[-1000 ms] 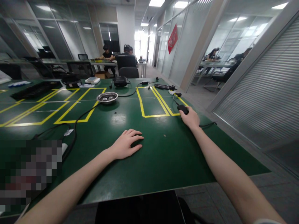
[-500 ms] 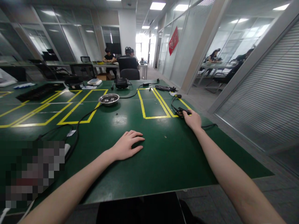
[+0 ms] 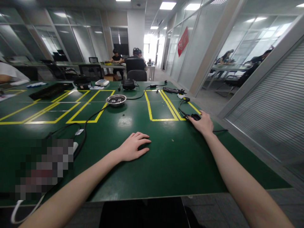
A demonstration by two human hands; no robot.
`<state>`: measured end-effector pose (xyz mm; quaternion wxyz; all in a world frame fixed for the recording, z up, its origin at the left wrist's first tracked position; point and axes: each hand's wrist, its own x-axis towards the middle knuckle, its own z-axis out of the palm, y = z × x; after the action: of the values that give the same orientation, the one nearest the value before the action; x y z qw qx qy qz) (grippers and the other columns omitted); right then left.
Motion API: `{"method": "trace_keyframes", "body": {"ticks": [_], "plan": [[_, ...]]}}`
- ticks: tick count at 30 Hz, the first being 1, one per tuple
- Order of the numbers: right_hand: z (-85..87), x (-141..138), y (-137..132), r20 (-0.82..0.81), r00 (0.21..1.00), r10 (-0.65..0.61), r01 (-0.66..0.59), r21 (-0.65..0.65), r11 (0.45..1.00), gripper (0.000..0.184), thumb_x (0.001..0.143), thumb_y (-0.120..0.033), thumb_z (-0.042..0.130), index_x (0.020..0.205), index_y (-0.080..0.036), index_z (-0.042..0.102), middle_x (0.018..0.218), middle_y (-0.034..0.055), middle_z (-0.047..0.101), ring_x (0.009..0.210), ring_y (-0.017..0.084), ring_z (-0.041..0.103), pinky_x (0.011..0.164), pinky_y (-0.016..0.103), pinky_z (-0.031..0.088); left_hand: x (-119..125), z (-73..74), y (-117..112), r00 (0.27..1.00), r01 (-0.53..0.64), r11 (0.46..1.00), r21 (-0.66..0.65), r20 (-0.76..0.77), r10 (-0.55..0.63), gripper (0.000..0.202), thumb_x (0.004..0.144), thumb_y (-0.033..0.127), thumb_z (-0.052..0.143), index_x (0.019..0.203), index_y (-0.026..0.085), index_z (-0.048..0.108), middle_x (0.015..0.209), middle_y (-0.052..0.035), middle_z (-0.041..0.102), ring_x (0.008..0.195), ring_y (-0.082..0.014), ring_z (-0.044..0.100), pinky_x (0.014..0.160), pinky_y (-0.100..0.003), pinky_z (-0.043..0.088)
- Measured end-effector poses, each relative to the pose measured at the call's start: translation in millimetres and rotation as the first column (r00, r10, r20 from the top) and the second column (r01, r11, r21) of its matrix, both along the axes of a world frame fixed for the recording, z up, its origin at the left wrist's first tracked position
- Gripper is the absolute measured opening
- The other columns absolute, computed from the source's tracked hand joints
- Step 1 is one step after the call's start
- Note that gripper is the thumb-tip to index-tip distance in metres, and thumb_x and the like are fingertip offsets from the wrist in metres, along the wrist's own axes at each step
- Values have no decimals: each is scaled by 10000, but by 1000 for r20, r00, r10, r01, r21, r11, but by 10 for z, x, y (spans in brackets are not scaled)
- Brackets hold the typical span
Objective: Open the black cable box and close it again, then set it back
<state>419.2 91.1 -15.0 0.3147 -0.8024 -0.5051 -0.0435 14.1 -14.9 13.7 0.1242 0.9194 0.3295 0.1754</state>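
My left hand lies palm down on the green table, fingers spread, holding nothing. At the table's right side, my right hand has its thumb and fingers around a small black corded thing; its exact kind is hard to make out. A thin cable curves from it up to a black plug-like end. Another black cord end sticks out to the right, beyond my wrist. Part of the black thing is hidden by my fingers.
A metal bowl holds small metal parts. Yellow tape marks rectangles. Behind are a black case, a folded black tripod-like thing and a black tray. A power strip, partly pixelated, lies left. Other people sit farther off.
The view has turned slightly left, and a person's white sleeve now shows at the far left. My right hand has shifted its fingers around the black corded thing. My left hand rests unchanged.
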Motion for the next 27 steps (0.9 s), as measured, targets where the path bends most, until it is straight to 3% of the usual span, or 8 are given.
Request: {"method": "trace_keyframes", "body": {"ticks": [4,9,15,21,24,27], "plan": [[84,-32,-45,23,998,55,-53,-66,996,538,780,-515,728,1205,-186,728,1121,142,650,958,314,683,822,406,553,-3,4,-1,1000,4,1000,-1,-2,-4,289,1007,325,620,1276,249,693,1384,-103,660,1282,-283,582,1062,-482,465],[158,-52,-82,58,998,5,-6,11,1000,522,727,-497,762,1152,-198,708,1076,131,649,889,302,654,758,396,535,-9,-6,7,1000,8,1000,1,-6,-8,290,1005,320,622,1275,239,692,1383,-114,662,1272,-288,588,1063,-489,466],[191,-84,-97,38,997,67,-66,-47,997,359,748,-494,746,944,-193,756,996,122,688,889,313,659,738,390,517,-19,-16,12,1000,11,1000,5,-6,-11,293,1013,333,609,1284,255,688,1394,-104,656,1277,-282,584,1065,-479,467],[182,-27,-110,76,997,-6,-2,107,994,411,862,-505,645,1090,-177,739,1163,158,702,971,326,682,776,398,526,-16,-23,19,1000,4,1000,-12,-25,-5,306,1018,343,599,1292,232,679,1406,-108,647,1288,-285,571,1084,-495,446],[147,-4,-103,50,996,-68,69,-14,998,409,872,-470,658,1149,-178,727,1155,170,726,996,342,698,782,401,537,-20,-25,20,999,0,1000,-22,-33,-1,312,1021,353,590,1297,236,678,1413,-106,644,1296,-287,567,1088,-494,443],[113,-40,-84,32,999,-16,21,-139,990,414,848,-457,695,1161,-190,733,1129,159,753,1005,346,713,780,395,547,-25,-21,20,1000,3,1000,-16,-28,-4,312,1025,362,581,1300,252,679,1415,-99,645,1296,-287,568,1088,-490,445]]}}
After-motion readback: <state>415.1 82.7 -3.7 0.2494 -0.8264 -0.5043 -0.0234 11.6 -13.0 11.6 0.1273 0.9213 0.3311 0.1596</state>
